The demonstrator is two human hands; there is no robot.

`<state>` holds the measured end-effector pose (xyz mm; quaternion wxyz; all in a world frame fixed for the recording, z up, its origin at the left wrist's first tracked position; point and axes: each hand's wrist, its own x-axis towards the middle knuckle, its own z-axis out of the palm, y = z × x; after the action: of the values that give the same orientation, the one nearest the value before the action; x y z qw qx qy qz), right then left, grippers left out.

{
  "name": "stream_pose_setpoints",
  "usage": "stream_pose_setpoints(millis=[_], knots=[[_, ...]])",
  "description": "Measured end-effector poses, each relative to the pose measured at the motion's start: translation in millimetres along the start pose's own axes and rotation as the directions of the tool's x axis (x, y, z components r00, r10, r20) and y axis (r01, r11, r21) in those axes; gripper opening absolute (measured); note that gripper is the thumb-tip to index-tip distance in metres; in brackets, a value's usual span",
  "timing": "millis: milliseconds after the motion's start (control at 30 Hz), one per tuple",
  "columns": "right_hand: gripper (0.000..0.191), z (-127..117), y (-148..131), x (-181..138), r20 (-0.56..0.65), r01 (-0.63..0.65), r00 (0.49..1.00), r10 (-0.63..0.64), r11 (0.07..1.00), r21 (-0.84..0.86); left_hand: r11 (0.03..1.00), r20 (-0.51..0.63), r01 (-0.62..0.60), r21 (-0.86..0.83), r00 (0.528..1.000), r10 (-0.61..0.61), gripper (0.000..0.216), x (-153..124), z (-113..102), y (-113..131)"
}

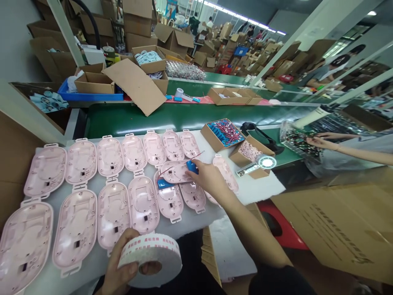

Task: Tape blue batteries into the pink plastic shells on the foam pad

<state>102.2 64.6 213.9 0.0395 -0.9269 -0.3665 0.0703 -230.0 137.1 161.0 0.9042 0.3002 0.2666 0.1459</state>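
My left hand [120, 262] is wrapped round a wide roll of white tape [167, 258] with red printed characters, its thumb by the core. My right hand [211, 177] pinches a small blue battery pack [192, 166] with thin wires, at the end of a pink plastic shell [173, 172]. That shell lies across other pink shells in the front row; whether my fingers also grip it I cannot tell. A second blue battery pack [165, 183] shows just below it. More pink shells [112, 155] lie in two rows on the white work surface [258, 186].
At the back right stand a carton of blue battery packs with red wires [224, 133], a carton of small pink parts [250, 151] and a white round-headed device [266, 162]. Behind runs a green conveyor [138, 121]. A co-worker's hands [322, 141] handle parts at the right.
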Motion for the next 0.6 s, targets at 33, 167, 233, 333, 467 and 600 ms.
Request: stream_pose_setpoints(millis=[33,167,233,333,467,600], knots=[[0.046,0,-4,0,0.006,0.009,1.0,-0.009,0.998,-0.057,1.0,-0.005,0.003,0.005,1.0,-0.003,0.061,1,-1,0],[0.037,-1,-19,1,0.04,0.025,0.999,-0.017,0.979,-0.203,1.0,0.001,0.001,0.03,1.0,-0.001,0.062,5,-6,2],[0.036,-2,-26,1,0.072,0.016,0.997,0.001,0.974,-0.226,0.999,0.013,0.007,0.032,1.0,-0.007,0.061,7,-9,3],[0.037,-1,-33,2,0.104,0.003,0.994,0.025,0.966,-0.257,0.999,0.03,0.015,0.03,0.999,-0.016,0.058,9,-12,6],[0.036,2,-35,2,0.143,-0.006,0.988,0.053,0.951,-0.309,1.0,0.043,0.03,0.0,0.999,-0.03,0.059,10,-14,8],[0.035,6,-31,5,0.155,-0.023,0.985,0.075,0.949,-0.316,1.0,-0.035,0.008,0.025,0.999,-0.007,0.061,10,-13,5]])
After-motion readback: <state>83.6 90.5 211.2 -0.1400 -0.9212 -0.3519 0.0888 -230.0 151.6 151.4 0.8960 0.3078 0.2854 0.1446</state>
